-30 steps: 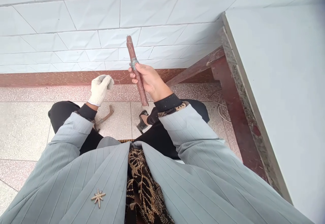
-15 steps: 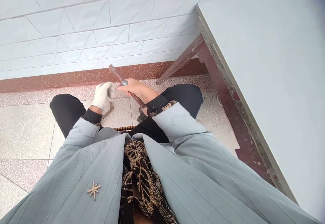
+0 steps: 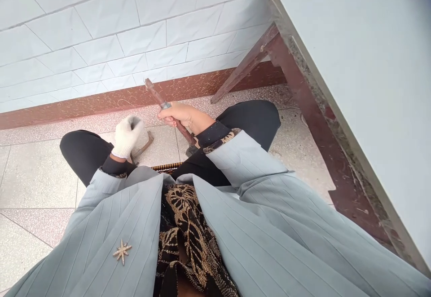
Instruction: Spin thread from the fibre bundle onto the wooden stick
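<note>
My bare right hand [image 3: 178, 113] is wrapped round a reddish-brown wooden stick [image 3: 153, 91] with a band of grey wire wound on it near my fingers. The stick slants up to the left toward the wall. My left hand [image 3: 127, 135], in a white knit glove, is closed in a loose fist a little left of the stick, slightly blurred; what it pinches is too thin to name. A curved rusty metal tool [image 3: 144, 144] lies on the floor tiles just beyond the glove. I sit with black-trousered knees apart.
White tiled wall [image 3: 101, 27] with a red-brown skirting strip [image 3: 84, 104] ahead. A grey-topped bench or table [image 3: 370, 63] with a dark red frame and slanted brace stands at the right. Speckled floor tiles [image 3: 30, 175] lie to the left.
My right hand brought the stick down from upright to a low leftward slant. The gloved left hand dropped slightly and closed tighter. The view swung left and down.
</note>
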`<state>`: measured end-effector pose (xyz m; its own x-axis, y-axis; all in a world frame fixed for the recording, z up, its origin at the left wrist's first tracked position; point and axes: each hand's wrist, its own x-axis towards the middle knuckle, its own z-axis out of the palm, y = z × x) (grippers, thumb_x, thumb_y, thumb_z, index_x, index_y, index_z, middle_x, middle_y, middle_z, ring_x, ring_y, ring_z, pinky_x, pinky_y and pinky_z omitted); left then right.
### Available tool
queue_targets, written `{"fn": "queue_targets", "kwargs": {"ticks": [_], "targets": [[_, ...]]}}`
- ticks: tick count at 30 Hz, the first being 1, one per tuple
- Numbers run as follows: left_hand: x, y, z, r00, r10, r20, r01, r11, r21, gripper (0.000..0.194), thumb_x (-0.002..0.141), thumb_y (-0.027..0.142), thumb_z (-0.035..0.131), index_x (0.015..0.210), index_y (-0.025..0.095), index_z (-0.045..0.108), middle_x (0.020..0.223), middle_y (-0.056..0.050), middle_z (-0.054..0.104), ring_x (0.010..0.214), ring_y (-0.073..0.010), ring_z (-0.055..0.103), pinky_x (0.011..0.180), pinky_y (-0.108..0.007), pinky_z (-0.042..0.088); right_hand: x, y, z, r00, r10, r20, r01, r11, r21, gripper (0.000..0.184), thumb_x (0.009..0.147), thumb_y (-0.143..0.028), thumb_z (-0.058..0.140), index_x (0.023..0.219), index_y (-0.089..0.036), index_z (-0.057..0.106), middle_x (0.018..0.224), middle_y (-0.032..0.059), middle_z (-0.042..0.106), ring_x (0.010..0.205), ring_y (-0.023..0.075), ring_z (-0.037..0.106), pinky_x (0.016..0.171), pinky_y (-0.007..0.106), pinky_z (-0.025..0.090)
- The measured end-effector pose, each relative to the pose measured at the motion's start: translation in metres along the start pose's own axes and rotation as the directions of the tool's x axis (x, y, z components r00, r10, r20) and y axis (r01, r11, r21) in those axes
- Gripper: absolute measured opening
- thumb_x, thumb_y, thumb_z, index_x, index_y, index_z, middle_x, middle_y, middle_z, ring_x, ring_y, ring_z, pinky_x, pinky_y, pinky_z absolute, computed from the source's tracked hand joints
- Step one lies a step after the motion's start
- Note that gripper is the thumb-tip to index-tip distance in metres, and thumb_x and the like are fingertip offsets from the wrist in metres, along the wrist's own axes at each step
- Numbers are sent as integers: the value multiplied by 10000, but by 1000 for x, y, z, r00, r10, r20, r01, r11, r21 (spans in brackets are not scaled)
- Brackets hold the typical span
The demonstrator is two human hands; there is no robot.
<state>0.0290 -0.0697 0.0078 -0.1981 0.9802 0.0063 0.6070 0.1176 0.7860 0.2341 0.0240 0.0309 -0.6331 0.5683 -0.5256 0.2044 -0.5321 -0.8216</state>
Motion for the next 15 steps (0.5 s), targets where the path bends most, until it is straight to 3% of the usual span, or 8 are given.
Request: {"fn": "queue_targets", "kwargs": {"ticks": [2,3,5,8,11,15], "targets": [[0,-4,-18,963,197,-186,-143,952,270,205,825,326,639,968,183,674,991,-122,672,1018,-293,658,957,-493,492,-3,-1,-1,999,34,41,-36,998,42,307,779,-91,566,563,-204,380,393,-68,341,346,40,273,350,167,244],[2,-6,-28,939,287,-191,-209,914,347,278,819,319,657,1067,193,671,1154,-152,654,1208,-341,603,1056,-544,437,-4,-1,-1,997,49,67,-52,997,56,328,790,-89,554,549,-204,363,393,-66,333,347,35,266,352,162,243],[13,-9,-46,911,404,-85,-334,841,427,329,820,317,684,1137,235,656,1279,-154,603,1377,-387,487,1137,-619,336,-6,0,-1,990,72,119,-81,994,75,352,808,-85,532,538,-205,342,400,-63,329,350,30,258,357,155,245],[32,-12,-69,875,480,69,-457,770,445,243,862,331,679,1092,258,647,1155,-116,607,1336,-375,511,1129,-675,297,-7,3,0,980,89,181,-108,989,98,333,823,-82,520,568,-207,347,415,-67,328,357,30,247,356,148,246],[45,-18,-82,846,517,126,-512,725,461,121,925,379,622,950,261,630,946,-81,576,1166,-335,578,1079,-678,337,-7,5,1,974,83,209,-107,988,108,313,825,-81,523,599,-210,348,421,-75,324,364,31,233,355,143,244],[48,-30,-89,877,457,149,-479,803,356,230,952,481,593,885,262,575,969,-91,546,1246,-353,532,1075,-670,366,-6,9,2,970,103,220,-128,987,99,297,827,-84,502,605,-211,351,416,-73,319,365,36,230,355,147,238]]}}
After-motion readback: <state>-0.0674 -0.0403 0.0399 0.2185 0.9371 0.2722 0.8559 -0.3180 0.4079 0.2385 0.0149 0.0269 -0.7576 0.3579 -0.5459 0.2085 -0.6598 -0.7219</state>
